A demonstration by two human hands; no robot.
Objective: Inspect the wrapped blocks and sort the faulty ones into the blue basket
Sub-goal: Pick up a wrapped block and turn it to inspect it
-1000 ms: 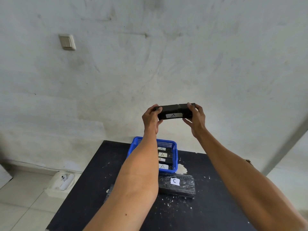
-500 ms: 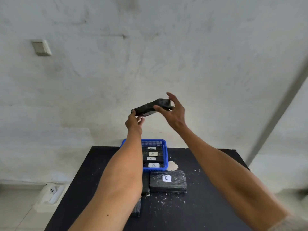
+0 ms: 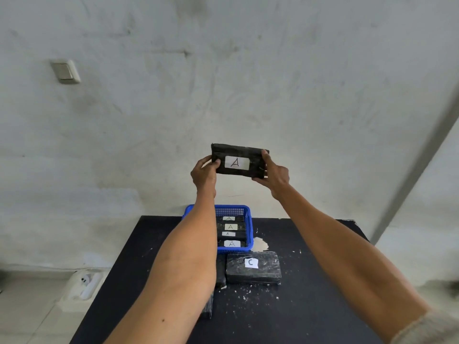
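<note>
I hold a black wrapped block (image 3: 252,155) up in front of the wall, its white label marked "A" facing me. My left hand (image 3: 204,173) grips its left end and my right hand (image 3: 273,173) grips its right end. Below, at the far edge of the black table (image 3: 310,281), the blue basket (image 3: 249,228) holds several black blocks with "A" labels. A larger wrapped block labelled "C" (image 3: 253,268) lies just in front of the basket. Another dark block (image 3: 208,306) is mostly hidden under my left forearm.
White crumbs and a pale patch (image 3: 259,244) are scattered on the table around the "C" block. A light switch (image 3: 65,72) is on the wall at the left. On the floor to the left lies a white object (image 3: 85,285).
The block has been turned from a tilted, edge-on pose so its "A" label faces me. My right hand has shifted from on top of it to its right end.
</note>
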